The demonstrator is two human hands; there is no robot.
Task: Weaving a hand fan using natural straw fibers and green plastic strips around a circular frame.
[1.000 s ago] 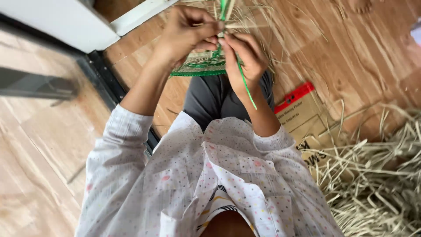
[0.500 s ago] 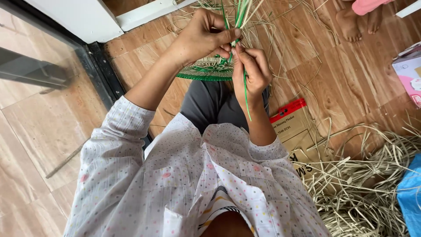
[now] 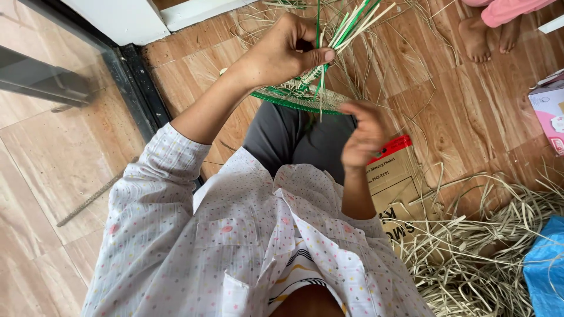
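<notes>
A round woven piece (image 3: 296,97) of pale straw with a green rim rests on my grey-trousered knee. Green and pale strips (image 3: 352,23) stick up from it. My left hand (image 3: 282,53) pinches those strips between thumb and fingers just above the weave. My right hand (image 3: 363,134) is blurred, lower and to the right, off the strips, fingers curled; no strand shows in it.
A heap of loose pale straw (image 3: 487,246) lies at the right. A brown cardboard box (image 3: 396,176) with a red edge sits by my knee. Another person's bare feet (image 3: 487,32) are at the top right. A pink box (image 3: 549,111) and blue sheet (image 3: 546,270) lie at the right edge.
My right hand has let go of the green strip and dropped down to the right. My left hand keeps its pinch on the upright strips. The camera view has shifted slightly.
</notes>
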